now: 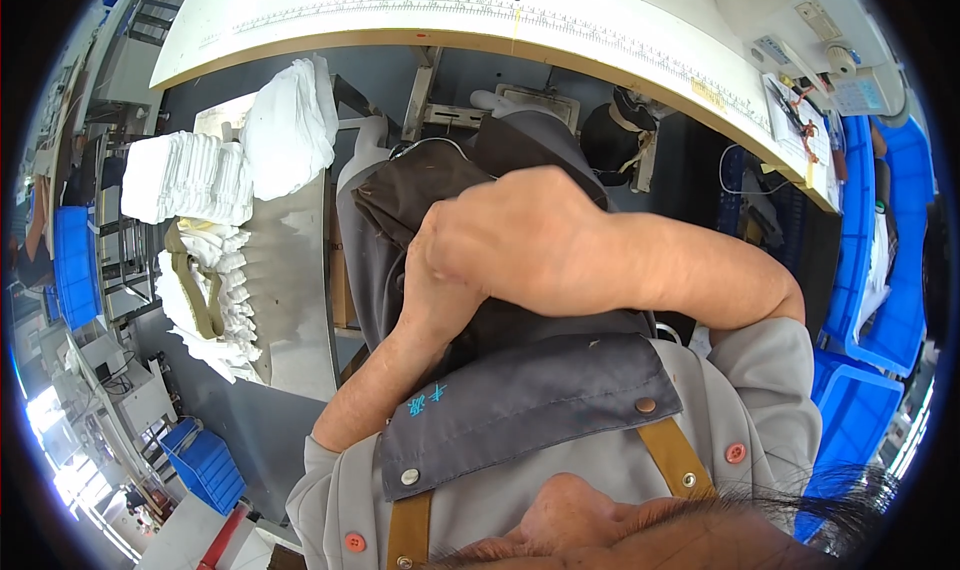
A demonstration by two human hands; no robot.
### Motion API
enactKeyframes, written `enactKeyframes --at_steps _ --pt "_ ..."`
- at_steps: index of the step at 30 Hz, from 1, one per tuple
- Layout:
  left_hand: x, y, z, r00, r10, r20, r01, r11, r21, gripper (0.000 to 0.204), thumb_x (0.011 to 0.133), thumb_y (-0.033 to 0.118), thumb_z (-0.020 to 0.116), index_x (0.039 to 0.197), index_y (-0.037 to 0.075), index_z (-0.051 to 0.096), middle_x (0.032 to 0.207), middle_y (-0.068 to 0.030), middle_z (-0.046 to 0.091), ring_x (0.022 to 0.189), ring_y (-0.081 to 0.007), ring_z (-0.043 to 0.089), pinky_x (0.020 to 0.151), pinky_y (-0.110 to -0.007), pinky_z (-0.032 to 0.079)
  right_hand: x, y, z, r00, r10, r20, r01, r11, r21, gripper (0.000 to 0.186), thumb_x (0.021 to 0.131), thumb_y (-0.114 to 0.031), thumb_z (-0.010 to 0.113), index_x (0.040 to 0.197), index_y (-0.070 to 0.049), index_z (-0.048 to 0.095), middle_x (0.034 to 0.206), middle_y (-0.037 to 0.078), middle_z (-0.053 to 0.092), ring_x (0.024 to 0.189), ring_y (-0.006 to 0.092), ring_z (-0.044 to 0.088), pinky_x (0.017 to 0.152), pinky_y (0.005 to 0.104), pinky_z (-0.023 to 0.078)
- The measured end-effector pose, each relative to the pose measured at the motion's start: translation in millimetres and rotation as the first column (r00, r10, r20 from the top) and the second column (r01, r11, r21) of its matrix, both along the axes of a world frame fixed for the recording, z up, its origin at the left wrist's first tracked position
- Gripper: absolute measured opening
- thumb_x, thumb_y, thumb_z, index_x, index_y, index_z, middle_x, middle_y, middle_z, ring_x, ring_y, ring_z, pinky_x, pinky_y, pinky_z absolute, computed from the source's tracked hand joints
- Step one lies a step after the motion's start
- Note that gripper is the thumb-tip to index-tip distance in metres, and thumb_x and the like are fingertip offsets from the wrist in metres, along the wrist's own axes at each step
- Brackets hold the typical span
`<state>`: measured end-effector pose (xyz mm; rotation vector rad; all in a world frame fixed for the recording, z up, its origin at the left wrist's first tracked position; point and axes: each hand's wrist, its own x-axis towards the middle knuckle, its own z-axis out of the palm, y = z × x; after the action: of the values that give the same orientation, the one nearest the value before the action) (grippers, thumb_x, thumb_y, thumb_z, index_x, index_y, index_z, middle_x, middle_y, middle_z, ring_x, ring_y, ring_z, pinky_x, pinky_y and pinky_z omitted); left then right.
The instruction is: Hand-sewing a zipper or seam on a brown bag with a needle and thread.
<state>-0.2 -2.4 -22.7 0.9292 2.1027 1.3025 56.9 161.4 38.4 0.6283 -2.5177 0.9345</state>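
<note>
Both hands meet in front of my body, above my lap and the dark apron. My right hand lies across my left hand and touches it, slightly blurred. The right fingers curl down out of sight, and anything they may hold is hidden. Most of the left hand's fingers are covered by the right hand. Just beyond them, dark brown cloth lies bunched over my lap.
A pale sewing table with a ruler strip curves ahead, bearing a sewing machine at right. On a metal side table at left lie stacked white fabric pieces and an olive strip. Blue bins stand at right.
</note>
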Motion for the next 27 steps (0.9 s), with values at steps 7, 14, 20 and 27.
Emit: enactKeyframes --at_steps 7,14,20,27 --pt "-8 6 26 0.990 -0.140 0.031 0.134 0.982 0.135 0.033 0.068 0.013 0.085 0.099 0.013 0.072 0.130 -0.0017 0.061 0.117 -0.0217 0.055 0.096 -0.036 0.041 23 42 53 0.927 0.249 0.280 0.128 0.492 -0.861 0.014 0.101 -0.008 0.046 0.097 0.005 0.048 0.068 0.002 0.047 0.046 0.0053 0.045 0.041 0.0200 0.037" --pt "-41 3 46 0.872 -0.490 -0.007 0.460 0.814 0.355 0.015 0.069 0.015 0.081 0.075 0.013 0.068 0.105 -0.0036 0.073 0.108 -0.0250 0.063 0.104 -0.041 0.029 62 99 89 0.960 0.192 -0.202 -0.224 0.095 -0.970 0.015 0.105 -0.017 0.044 0.094 -0.006 0.043 0.068 0.000 0.047 0.042 0.0062 0.041 0.040 0.0184 0.043" --pt "-44 -14 45 0.861 -0.487 0.150 0.364 0.793 0.488 0.016 0.084 0.021 0.069 0.075 0.008 0.067 0.079 -0.0069 0.070 0.095 -0.0255 0.068 0.105 -0.045 0.032 97 152 63 0.958 0.103 -0.268 -0.261 -0.076 -0.962 0.016 0.107 -0.017 0.038 0.105 -0.002 0.044 0.069 0.000 0.034 0.068 0.0094 0.042 0.086 0.0380 0.052" --pt "-26 -2 46 0.978 -0.207 -0.038 0.210 0.945 0.251 0.033 0.071 0.003 0.078 0.102 0.002 0.067 0.122 -0.0104 0.060 0.108 -0.0215 0.061 0.093 -0.033 0.048 97 134 34 0.966 -0.251 0.057 0.092 0.129 -0.987 0.023 0.104 -0.015 0.047 0.119 0.003 0.050 0.083 0.001 0.050 0.077 0.0106 0.053 0.094 0.0384 0.053"
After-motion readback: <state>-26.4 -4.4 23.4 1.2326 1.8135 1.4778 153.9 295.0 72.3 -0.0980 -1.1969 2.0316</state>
